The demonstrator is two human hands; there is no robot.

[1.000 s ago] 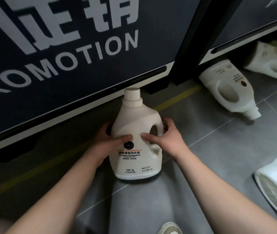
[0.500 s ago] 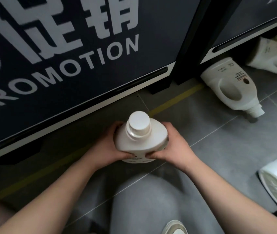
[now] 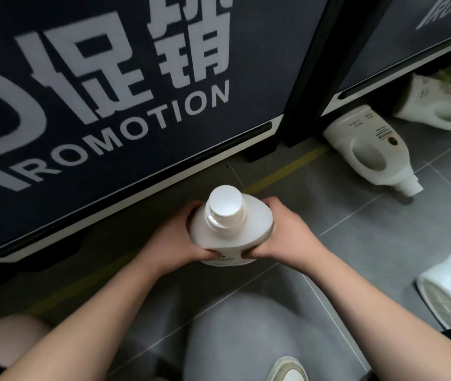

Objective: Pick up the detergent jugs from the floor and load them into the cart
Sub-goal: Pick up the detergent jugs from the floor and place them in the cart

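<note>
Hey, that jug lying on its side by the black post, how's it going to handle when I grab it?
The lying jug looks like rigid moulded plastic, so probably stiff, not floppy. It rests on a broad flat face, so rolling seems unlikely. Its handle hole faces up, offering a sure grip; if full, it may feel heavy.

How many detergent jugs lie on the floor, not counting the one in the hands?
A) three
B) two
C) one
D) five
A. The jug by the black post, the jug under the right panel and the jug at the right edge lie on the floor; the left hand and right hand grip the held jug.
</note>
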